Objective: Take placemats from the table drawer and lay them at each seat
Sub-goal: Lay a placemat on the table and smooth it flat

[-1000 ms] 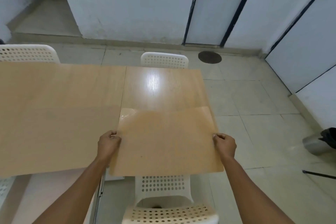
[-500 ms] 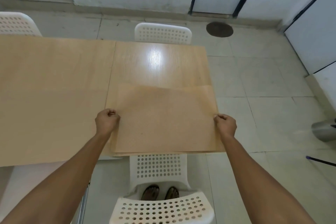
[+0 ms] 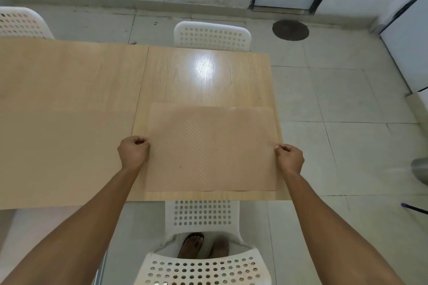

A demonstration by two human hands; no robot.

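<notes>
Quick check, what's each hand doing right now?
Left hand: fingers curled, pinching the left edge of the placemat.
Right hand: fingers curled, pinching the placemat's right edge.

No readable text, labels, brands, numbers or signs anywhere in view.

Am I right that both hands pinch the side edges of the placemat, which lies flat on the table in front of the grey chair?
Not quite: the chair is white, not grey, as the head view shows. The rest holds: the left hand and right hand pinch the side edges of the placemat, flat on the table.
</notes>
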